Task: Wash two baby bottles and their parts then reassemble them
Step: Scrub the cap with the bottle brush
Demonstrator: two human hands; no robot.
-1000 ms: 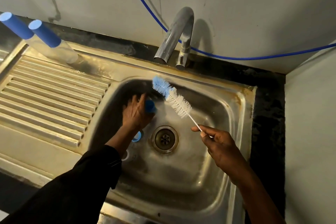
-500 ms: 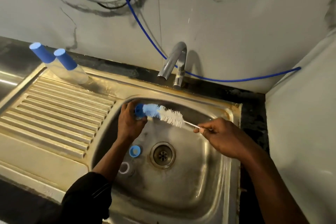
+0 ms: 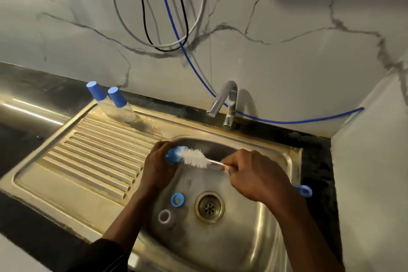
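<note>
- Head view: the left hand (image 3: 156, 166) curls its fingers around a small blue part (image 3: 170, 158), held over the back-left corner of the sink (image 3: 293, 161).
- The right hand (image 3: 251, 175) pinches the thin stem of a bottle brush (image 3: 196, 159). The bristle end meets the blue part, and the blue loop end sticks out past the wrist.
- On the sink floor, left of the drain (image 3: 209, 207), lie a blue ring (image 3: 177, 199) and a clear ring (image 3: 164, 216), slightly apart.
- Two blue-capped bottles (image 3: 117, 97) stand side by side at the back of the draining board (image 3: 88, 161), left of the tap (image 3: 225, 104).
</note>
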